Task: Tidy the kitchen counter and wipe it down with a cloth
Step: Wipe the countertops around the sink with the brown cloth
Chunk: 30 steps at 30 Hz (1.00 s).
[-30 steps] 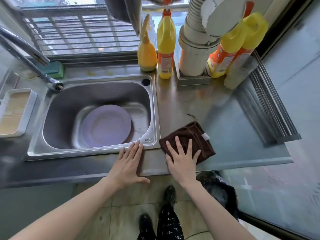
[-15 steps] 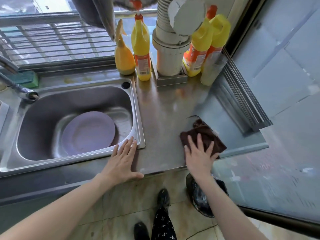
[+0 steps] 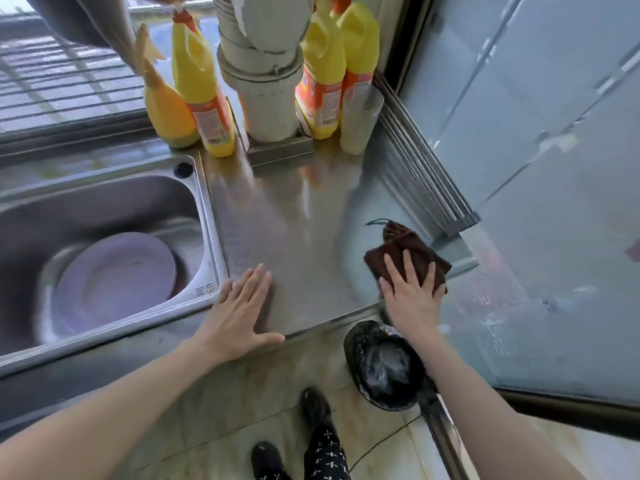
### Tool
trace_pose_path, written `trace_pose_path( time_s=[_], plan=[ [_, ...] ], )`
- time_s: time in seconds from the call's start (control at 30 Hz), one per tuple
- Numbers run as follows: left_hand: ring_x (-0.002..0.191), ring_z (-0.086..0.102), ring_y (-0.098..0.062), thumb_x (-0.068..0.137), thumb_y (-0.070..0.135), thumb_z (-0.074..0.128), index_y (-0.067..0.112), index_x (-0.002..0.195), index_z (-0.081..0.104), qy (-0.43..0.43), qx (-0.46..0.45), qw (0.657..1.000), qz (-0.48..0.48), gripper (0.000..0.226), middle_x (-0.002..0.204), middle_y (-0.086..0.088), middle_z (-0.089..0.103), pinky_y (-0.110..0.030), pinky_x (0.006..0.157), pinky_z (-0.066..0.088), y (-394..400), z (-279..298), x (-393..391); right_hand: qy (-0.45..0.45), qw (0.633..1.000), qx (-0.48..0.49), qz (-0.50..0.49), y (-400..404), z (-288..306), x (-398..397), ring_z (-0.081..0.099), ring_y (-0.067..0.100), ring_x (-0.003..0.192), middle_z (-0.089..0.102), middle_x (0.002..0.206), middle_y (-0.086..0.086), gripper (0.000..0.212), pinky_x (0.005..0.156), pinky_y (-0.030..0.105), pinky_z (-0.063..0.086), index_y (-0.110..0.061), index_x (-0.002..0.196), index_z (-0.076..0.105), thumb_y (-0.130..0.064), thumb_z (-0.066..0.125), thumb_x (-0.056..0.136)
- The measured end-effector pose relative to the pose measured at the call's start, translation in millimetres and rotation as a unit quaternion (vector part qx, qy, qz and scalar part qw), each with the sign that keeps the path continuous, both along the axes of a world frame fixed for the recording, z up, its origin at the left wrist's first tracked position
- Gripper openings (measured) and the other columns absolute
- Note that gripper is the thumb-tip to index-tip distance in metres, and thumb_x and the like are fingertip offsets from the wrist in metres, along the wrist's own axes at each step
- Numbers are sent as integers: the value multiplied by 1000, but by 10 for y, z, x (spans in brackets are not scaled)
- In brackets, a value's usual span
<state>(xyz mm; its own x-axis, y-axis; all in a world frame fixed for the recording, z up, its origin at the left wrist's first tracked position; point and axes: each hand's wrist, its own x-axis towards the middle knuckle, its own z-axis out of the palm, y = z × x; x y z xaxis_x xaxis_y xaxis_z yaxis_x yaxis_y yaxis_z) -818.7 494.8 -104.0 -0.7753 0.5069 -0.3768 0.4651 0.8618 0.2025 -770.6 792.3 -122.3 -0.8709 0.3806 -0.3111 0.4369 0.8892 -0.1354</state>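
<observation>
Cloth (image 3: 403, 249): dark brown, folded, thin loop at its far corner, lying at the counter's (image 3: 294, 216) front right corner. My right hand (image 3: 412, 299) presses flat on it, fingers spread. My left hand (image 3: 239, 313) lies flat and spread on bare steel beside the sink (image 3: 204, 216). Sink holds a purple plate (image 3: 114, 278). Black-lined bin (image 3: 384, 368) on the floor below; contents unclear.

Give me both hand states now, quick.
Left hand: open, flat on counter.
Right hand: open, fingers straight, pressing cloth.
</observation>
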Motion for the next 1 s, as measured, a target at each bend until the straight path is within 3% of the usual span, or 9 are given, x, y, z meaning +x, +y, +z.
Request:
trace_pose_path(
  time_s=[0.17,0.23,0.33,0.5,0.67,0.77,0.83,0.9,1.0],
  plan=[
    [137,-25,-11,46,93,17,15,146,-17,-12,-25,1000,-9,131,153,0,-25,-34,112,-14,431,49,-127,10,991,-34,-128,321,50,-245,-7,43,141,2,159,-6,50,110,65,6,-39,147,14,-46,24,99],
    [140,-24,-15,43,93,11,14,145,-19,-19,-43,999,-9,132,153,-1,-27,-37,113,-13,534,18,-147,28,995,-27,-87,93,-20,-196,-2,46,141,8,159,-3,49,108,67,8,-39,147,19,-46,27,99],
    [137,-26,-12,30,98,-8,15,143,-23,-28,-64,997,-11,141,148,2,-31,-40,116,-10,593,-48,-159,70,997,-9,32,-303,-128,58,19,51,137,33,152,1,48,101,70,21,-38,140,37,-48,33,94],
    [143,-20,-17,32,99,-7,18,141,-26,-46,-69,996,-19,137,154,-2,-25,-37,116,-7,603,-77,-204,91,990,-4,104,-30,-204,324,17,38,139,34,151,-3,48,107,58,26,-37,141,35,-48,33,94],
    [142,-21,-17,27,99,-8,16,141,-26,-69,-73,995,-16,143,152,-2,-28,-37,117,-2,637,-33,-208,56,998,11,-12,734,-374,169,11,39,143,25,154,9,58,116,56,4,-24,143,37,-47,10,97],
    [143,-20,-20,27,100,-7,15,141,-26,-73,-69,995,-19,143,148,0,-33,-38,117,-2,651,-19,-208,118,978,-95,-145,770,-272,45,0,36,144,13,157,7,49,116,45,-5,-20,145,32,-38,27,100],
    [143,-20,-19,29,100,-5,16,143,-24,-75,-65,995,-19,143,144,2,-35,-38,117,-2,644,-24,-204,169,934,-202,-242,449,-160,-22,-7,36,143,2,159,2,46,116,41,-2,-22,145,32,-30,36,100],
    [143,-18,-20,32,100,2,15,144,-21,-69,-60,996,-13,142,147,1,-33,-38,117,-2,642,-34,-190,198,904,-256,-278,34,-136,-37,-9,37,143,-5,159,-3,45,118,47,4,-26,144,33,-30,38,99],
    [145,-13,-21,47,91,13,15,146,-15,-47,-49,998,-8,129,155,-4,-21,-36,117,-3,629,-45,-99,155,922,-261,-239,-556,-177,60,-9,41,142,-7,158,-4,46,116,53,10,-32,144,32,-34,39,98]
  ],
)
